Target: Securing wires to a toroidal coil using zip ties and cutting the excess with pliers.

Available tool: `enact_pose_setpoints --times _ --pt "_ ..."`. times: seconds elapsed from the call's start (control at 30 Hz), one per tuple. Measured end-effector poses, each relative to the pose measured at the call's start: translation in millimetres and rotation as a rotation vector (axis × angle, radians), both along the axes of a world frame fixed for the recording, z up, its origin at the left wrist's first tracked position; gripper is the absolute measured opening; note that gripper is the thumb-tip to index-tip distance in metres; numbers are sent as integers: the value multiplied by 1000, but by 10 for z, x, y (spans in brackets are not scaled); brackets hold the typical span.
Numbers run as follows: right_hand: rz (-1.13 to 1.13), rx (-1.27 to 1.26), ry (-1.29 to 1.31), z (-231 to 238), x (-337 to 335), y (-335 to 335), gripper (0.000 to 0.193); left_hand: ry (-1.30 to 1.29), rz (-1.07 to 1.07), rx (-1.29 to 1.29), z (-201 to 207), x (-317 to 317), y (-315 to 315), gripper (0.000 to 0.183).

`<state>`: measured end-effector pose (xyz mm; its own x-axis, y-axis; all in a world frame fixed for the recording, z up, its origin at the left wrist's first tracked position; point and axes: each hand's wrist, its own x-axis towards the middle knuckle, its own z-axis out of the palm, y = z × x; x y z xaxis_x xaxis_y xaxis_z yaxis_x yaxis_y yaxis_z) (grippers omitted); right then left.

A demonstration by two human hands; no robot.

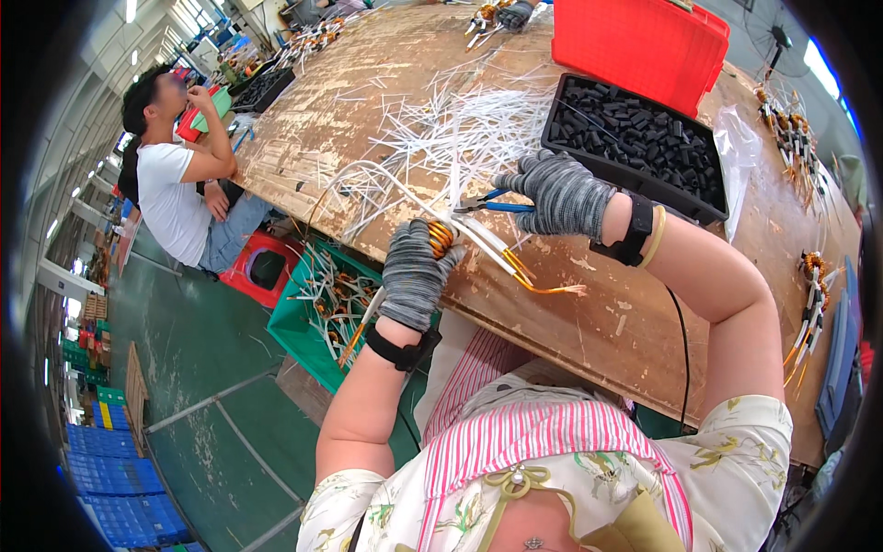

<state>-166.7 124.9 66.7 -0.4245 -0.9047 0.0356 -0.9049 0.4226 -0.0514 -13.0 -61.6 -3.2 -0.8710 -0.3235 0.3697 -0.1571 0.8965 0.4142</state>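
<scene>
My left hand [412, 281], in a grey knit glove, is closed on a copper-wound coil [441, 236] near the table's front edge. White-sleeved leads [486, 247] run from the coil, with bare copper ends showing to the right and below the hand. One long white-sleeved lead arcs up and left over the table. My right hand [563, 191], gloved alike, grips blue-handled cutting pliers [509, 207]. Their jaws point left toward a white sleeve just above the coil; whether they touch it is unclear.
Loose white sleeves [469, 120] lie strewn across the wooden table [589, 322]. A black bin [708, 210] of short black pieces and a red bin [644, 46] stand beyond my right hand. Below left is a green crate [287, 322] of coils. A seated person [179, 189] is at left.
</scene>
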Motion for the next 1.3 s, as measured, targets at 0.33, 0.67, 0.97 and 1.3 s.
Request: enact_pose_setpoints --times 0.33,0.67,0.97,1.3 --pt "-30 -37 -272 -49 -173 58 41 -59 26 84 -19 -59 -57 47" --pt "-30 -7 -99 -144 97 -42 58 -68 24 77 47 -70 -54 50" --pt "-24 45 -236 -222 104 -177 40 -67 12 89 22 -78 -55 48" --pt "-225 -698 -1505 -576 128 139 25 -100 41 71 102 -99 -19 48"
